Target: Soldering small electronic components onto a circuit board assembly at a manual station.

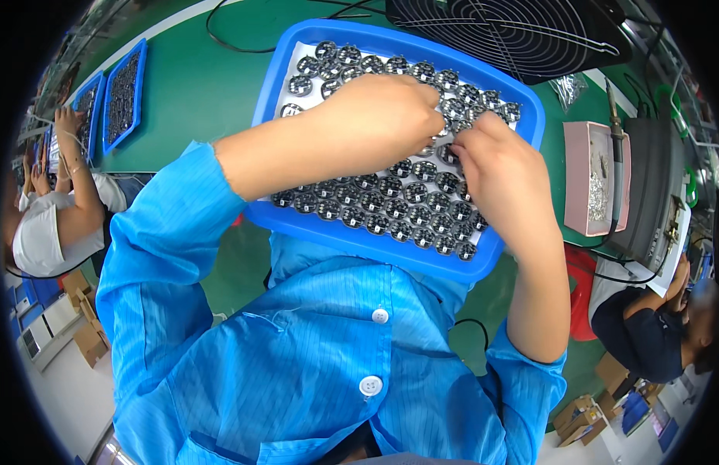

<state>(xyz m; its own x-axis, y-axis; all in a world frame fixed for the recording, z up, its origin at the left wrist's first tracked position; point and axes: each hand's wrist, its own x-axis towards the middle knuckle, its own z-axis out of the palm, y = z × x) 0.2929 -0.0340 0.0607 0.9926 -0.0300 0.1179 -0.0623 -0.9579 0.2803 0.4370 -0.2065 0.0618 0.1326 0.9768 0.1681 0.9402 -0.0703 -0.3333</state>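
Observation:
A blue plastic tray (278, 89) lies in front of me, lined with white. Rows of small round dark electronic parts (394, 208) with shiny rims fill it. My left hand (382, 112) reaches across the tray's middle, its fingers curled closed with the tips turned down and hidden. Close to its right, my right hand (503, 174) bends in over the tray's right side. Its thumb and fingers are drawn together among the round parts, almost meeting the left fingers. Whatever either hand grips is covered by the fingers.
Beyond the tray stands a black fan with a wire guard (514, 35). To the right are a pink box (578, 178) with metal bits and a soldering iron (617, 128). More blue trays (142, 85) stand at far left. Co-workers sit at both sides.

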